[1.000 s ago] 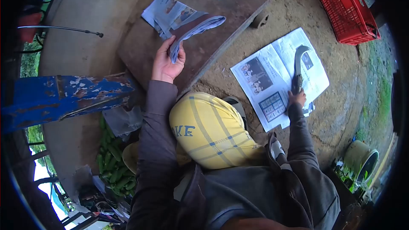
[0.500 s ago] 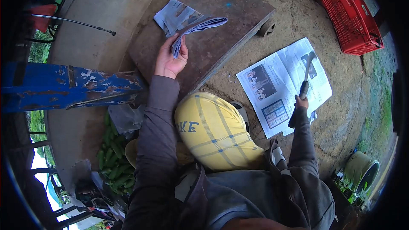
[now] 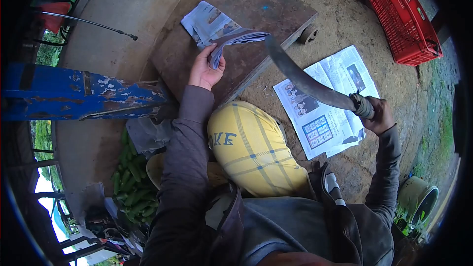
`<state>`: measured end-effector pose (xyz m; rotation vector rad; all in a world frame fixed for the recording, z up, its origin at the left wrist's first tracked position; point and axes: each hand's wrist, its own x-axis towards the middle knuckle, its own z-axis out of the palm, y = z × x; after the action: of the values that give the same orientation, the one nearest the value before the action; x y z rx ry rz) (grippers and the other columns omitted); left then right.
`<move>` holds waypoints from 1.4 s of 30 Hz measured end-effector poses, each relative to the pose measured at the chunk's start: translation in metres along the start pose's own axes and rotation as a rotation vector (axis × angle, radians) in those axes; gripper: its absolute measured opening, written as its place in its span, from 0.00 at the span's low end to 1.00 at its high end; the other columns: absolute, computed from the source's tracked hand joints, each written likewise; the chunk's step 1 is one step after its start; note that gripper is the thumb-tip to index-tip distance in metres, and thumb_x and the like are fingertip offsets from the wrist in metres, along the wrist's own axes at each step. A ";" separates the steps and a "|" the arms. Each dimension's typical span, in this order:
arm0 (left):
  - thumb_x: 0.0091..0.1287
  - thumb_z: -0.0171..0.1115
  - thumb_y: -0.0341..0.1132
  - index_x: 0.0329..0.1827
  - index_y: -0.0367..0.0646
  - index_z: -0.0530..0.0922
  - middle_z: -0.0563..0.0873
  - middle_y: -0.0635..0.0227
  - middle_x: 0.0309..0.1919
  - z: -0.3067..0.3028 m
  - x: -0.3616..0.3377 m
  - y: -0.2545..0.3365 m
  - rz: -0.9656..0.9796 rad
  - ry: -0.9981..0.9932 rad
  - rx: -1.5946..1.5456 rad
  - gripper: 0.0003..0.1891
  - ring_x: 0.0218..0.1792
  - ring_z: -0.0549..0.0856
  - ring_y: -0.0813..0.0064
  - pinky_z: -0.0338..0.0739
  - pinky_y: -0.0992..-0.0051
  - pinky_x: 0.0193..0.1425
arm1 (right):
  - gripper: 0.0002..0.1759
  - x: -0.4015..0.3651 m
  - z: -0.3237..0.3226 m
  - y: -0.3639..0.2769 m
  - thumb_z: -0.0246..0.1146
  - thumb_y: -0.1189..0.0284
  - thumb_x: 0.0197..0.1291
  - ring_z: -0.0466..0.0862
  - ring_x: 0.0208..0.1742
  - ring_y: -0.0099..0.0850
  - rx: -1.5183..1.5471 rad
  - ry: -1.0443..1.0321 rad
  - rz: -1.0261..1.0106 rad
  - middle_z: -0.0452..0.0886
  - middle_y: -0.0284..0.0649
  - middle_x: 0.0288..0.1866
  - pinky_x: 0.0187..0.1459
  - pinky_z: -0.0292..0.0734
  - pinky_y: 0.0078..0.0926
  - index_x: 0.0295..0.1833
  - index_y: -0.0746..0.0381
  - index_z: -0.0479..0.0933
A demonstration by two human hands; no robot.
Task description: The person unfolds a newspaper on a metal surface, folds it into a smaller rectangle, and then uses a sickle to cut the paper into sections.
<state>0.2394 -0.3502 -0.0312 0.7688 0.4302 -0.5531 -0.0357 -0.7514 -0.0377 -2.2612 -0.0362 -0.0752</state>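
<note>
Folded newspaper (image 3: 217, 29) is pinched in my left hand (image 3: 207, 70), over the rusty metal platform (image 3: 246, 0). My right hand (image 3: 380, 116) grips the wrapped handle of a sickle (image 3: 308, 84), a long curved blade whose tip comes right up to the newspaper's folded edge in this view. Below the blade, open newspaper sheets (image 3: 315, 118) lie flat on the ground. My knee in yellow checked cloth (image 3: 251, 143) stands between my two arms.
A red plastic crate (image 3: 401, 19) stands at the upper right. Green cucumber-like vegetables (image 3: 133, 182) are heaped at the left, below a blue peeling post (image 3: 74, 93). A pale bucket (image 3: 416, 194) with plants sits at the lower right.
My right hand has lifted the sickle from over the flat sheets and swung its blade left toward the folded newspaper. My left hand has shifted slightly right with the newspaper.
</note>
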 end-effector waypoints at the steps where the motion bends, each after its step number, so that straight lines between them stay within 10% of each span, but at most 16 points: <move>1: 0.57 0.63 0.28 0.32 0.44 0.77 0.83 0.72 0.25 -0.001 0.000 -0.001 0.001 0.004 0.012 0.03 0.23 0.81 0.78 0.77 0.79 0.25 | 0.13 0.002 0.000 0.000 0.62 0.78 0.38 0.78 0.27 0.26 -0.023 -0.015 -0.002 0.78 0.41 0.25 0.32 0.74 0.25 0.35 0.67 0.76; 28: 0.59 0.64 0.30 0.34 0.45 0.76 0.82 0.71 0.26 -0.020 -0.003 -0.021 0.025 0.105 0.156 0.04 0.24 0.81 0.77 0.76 0.77 0.23 | 0.12 0.022 0.039 0.008 0.63 0.73 0.39 0.80 0.25 0.43 -0.199 -0.091 0.052 0.77 0.47 0.22 0.31 0.75 0.34 0.33 0.64 0.75; 32: 0.58 0.65 0.33 0.35 0.48 0.76 0.81 0.72 0.26 -0.045 0.002 -0.021 0.053 0.127 0.326 0.06 0.24 0.80 0.77 0.74 0.76 0.23 | 0.23 0.027 0.055 0.014 0.70 0.57 0.43 0.81 0.27 0.45 -0.270 -0.132 0.056 0.78 0.47 0.24 0.33 0.75 0.37 0.38 0.63 0.76; 42: 0.62 0.60 0.36 0.52 0.39 0.72 0.80 0.63 0.45 -0.103 0.010 -0.046 -0.087 0.239 0.357 0.17 0.45 0.80 0.69 0.76 0.68 0.50 | 0.26 0.027 0.112 0.023 0.71 0.57 0.42 0.82 0.34 0.43 -0.362 -0.171 0.114 0.80 0.43 0.31 0.38 0.76 0.37 0.44 0.62 0.75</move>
<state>0.2022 -0.3040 -0.1273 1.1699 0.5963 -0.6307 -0.0031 -0.6801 -0.1249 -2.6212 0.0166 0.1871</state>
